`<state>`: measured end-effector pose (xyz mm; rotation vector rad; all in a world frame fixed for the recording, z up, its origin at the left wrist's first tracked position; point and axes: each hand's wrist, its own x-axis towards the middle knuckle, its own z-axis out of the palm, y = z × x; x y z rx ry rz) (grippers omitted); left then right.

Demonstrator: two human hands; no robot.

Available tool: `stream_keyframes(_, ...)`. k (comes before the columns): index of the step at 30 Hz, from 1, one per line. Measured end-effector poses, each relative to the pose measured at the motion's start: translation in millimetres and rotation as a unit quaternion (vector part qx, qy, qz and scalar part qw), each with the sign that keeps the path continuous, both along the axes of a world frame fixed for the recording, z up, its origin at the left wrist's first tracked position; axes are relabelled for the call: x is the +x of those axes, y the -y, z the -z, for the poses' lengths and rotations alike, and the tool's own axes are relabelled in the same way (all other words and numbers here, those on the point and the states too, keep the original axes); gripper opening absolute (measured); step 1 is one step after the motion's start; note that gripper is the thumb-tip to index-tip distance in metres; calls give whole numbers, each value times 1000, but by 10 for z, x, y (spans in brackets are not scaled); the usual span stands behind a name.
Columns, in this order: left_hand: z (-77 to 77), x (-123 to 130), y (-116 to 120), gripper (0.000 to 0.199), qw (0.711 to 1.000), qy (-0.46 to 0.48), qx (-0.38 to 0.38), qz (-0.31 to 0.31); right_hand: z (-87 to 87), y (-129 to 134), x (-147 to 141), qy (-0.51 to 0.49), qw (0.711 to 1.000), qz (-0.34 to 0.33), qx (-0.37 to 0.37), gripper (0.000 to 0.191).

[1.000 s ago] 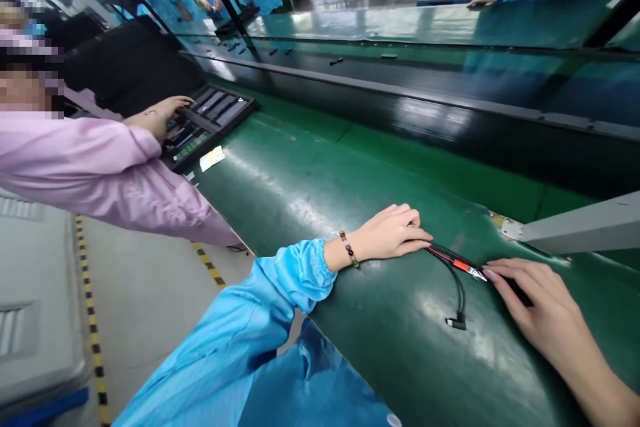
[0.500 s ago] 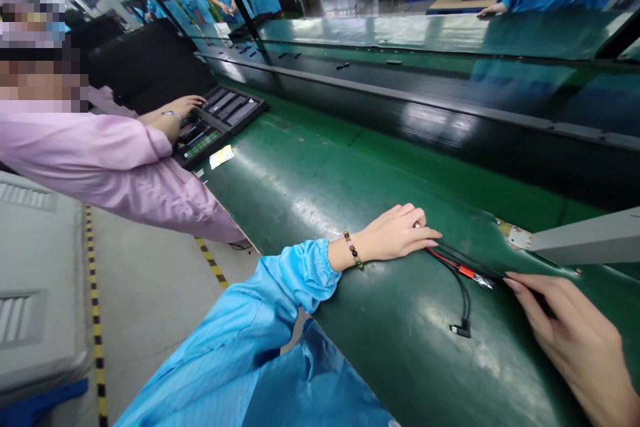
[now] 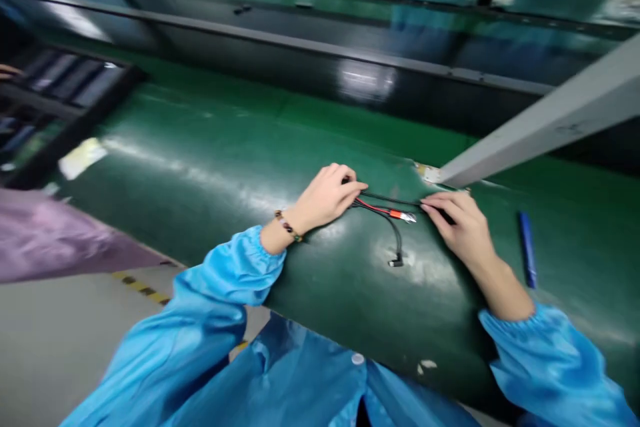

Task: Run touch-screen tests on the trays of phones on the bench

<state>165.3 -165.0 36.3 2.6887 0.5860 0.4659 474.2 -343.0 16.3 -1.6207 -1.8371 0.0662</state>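
Here, 1 cable bundle (image 3: 373,206) lies on the green surface (image 3: 320,300), with 1 red-sleeved connector (image 3: 395,214) and 1 black right-angled plug (image 3: 396,262). The left hand (image 3: 325,198) has its fingers (image 3: 359,186) clamped on the bundle; the right hand (image 3: 465,227) pinches 1 black strand (image 3: 393,199), fingers (image 3: 431,203) together. Beyond are 1 blue pen-like stick (image 3: 527,250), 1 grey beam (image 3: 545,120) and 1 pale-yellow label (image 3: 83,157), its print too blurred to read.

Black and red cables (image 3: 381,208) with a red connector (image 3: 395,214) lie loosely fanned between the hands on the green worktop (image 3: 320,287).
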Motion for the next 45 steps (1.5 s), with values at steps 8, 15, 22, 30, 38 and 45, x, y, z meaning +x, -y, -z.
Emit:
stream_keyframes(8,-5,40,91,33,994,18,28,108,-37,-13,-63,-10,998,-20,-53,31)
stream_keyframes(15,52,105,166,20,994,22,13,107,-62,-5,-111,-12,997,-63,-48,18)
stream_keyframes(22,58,112,187,16,996,22,-11,85,-32,-10,-117,-10,993,-91,-68,26)
stream_keyframes(30,-9,92,147,17,998,26,-32,52,-60,18,-204,-170,985,-27,-16,23)
stream_keyframes(38,14,54,45,24,997,52,-50,6,-36,11,-275,-454,887,71,-41,32)
stream_keyframes(45,56,52,46,17,997,43,-55,17,-71,-28,-253,-510,858,48,-34,32)
